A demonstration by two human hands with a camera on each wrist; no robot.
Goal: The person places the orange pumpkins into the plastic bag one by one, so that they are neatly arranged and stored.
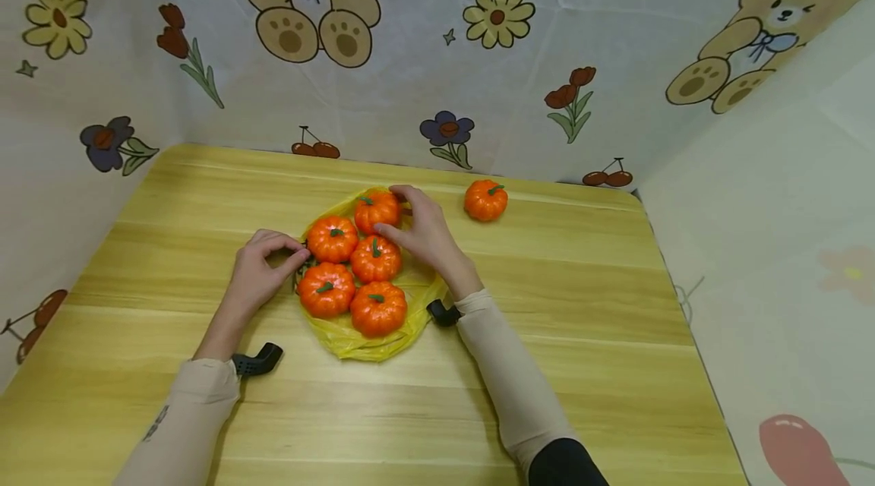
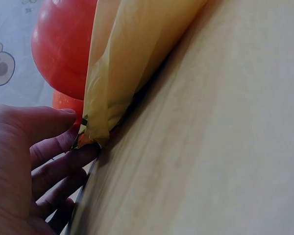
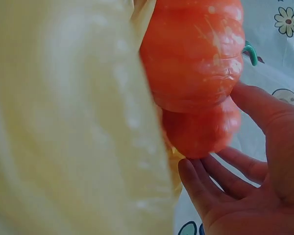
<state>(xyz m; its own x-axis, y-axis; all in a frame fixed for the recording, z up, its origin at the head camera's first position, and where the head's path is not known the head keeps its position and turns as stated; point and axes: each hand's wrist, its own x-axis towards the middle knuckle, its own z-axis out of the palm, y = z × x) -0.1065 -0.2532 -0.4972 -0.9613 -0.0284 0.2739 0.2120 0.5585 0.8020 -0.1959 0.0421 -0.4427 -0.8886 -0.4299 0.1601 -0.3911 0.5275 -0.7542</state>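
Note:
Several small orange toy pumpkins [image 1: 376, 259] with green stems sit close together on a yellow plastic bag [image 1: 362, 345], spread on the table. At the bag's left edge, my left hand [image 1: 261, 269] pinches the plastic between thumb and fingers, beside the left pumpkins. The left wrist view shows the fingertips at a dark-printed corner of the yellow film [image 2: 95, 127]. My right hand [image 1: 427, 231] reaches over the bag's right side and grips the rearmost pumpkin [image 1: 376, 210], thumb in front and fingers behind. In the right wrist view, that pumpkin [image 3: 201, 129] lies between thumb and fingers.
One more pumpkin [image 1: 486, 200] stands apart on the wooden table [image 1: 547, 349], right of the bag near the back edge. A printed cloth [image 1: 410, 91] with bears and flowers hangs behind and at the sides. Black camera mounts [image 1: 258, 359] are worn at both wrists.

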